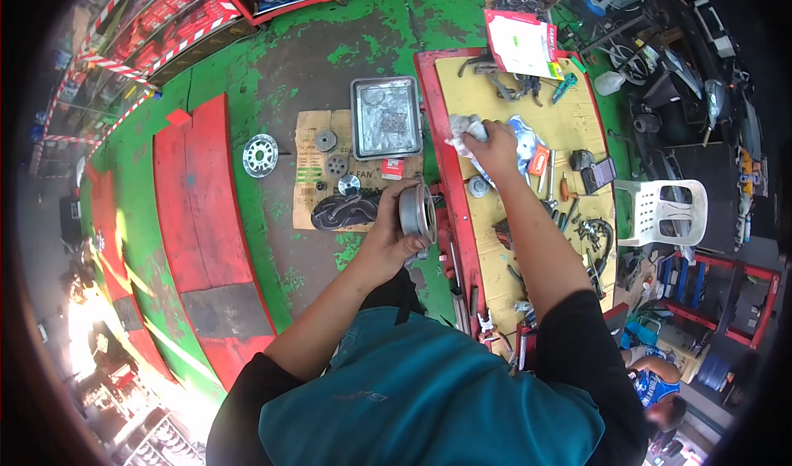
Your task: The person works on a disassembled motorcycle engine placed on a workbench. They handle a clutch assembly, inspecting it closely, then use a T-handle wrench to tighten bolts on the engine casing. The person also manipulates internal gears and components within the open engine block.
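By the left edge of the bench (pixel 590 126), the left hand (pixel 386 233) clamps the metal drum (pixel 409 216); farther off and apart from it, the right hand (pixel 497 148) grasps a white rag (pixel 458 126). The step looks like fetching the rag, and the next move seems to call for a steady left grip. The drum's inside is mostly hidden, and the rag may cover something.

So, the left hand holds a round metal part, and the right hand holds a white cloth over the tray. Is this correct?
Not quite: in the head view, the right hand holds the white cloth over the yellow-topped table, not the tray. The left hand does hold a round metal part.
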Tool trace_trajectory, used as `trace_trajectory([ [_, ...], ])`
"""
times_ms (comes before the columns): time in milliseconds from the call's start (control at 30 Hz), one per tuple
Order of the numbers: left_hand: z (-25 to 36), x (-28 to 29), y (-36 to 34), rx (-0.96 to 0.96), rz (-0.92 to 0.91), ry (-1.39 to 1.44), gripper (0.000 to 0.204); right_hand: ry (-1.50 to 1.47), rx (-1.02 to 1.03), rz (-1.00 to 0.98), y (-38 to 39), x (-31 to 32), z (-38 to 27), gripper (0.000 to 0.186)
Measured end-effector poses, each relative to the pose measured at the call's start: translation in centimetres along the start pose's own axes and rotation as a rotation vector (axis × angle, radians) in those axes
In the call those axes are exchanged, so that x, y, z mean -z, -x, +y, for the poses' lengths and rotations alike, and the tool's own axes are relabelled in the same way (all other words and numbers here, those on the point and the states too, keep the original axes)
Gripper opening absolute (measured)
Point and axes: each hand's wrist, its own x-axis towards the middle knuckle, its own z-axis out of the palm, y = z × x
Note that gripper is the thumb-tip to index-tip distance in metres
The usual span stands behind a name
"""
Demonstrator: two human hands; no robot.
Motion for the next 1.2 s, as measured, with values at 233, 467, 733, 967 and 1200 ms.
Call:
trace_trajectory([
  [233,1.4,-4.3,-0.1,0.077,-0.147,-0.066,0.107,-1.045,-0.340,0.142,13.0,14.8,-5.0,0.062],
  [467,-0.4,-13.5,1.8,0.133,-0.331,0.147,0.088,-0.487,0.200,0.413,25.9,17.5,-10.6,0.049],
  [733,-1.1,-18.4,6.2,0.377,-0.475,0.575,0.083,-0.271,0.320,0.529,35.4,22.9,-4.4,0.050],
  [967,-1.1,-19.7,8.3,0.385,-0.363,0.463,0.084,-0.427,0.248,0.561,38.2,19.8,-5.2,0.050],
  [1200,5.2,-13.6,2.5,0.074,-0.305,0.333,0.071,-0.437,-0.181,0.191,40.8,12.4,-0.2,0.042],
])
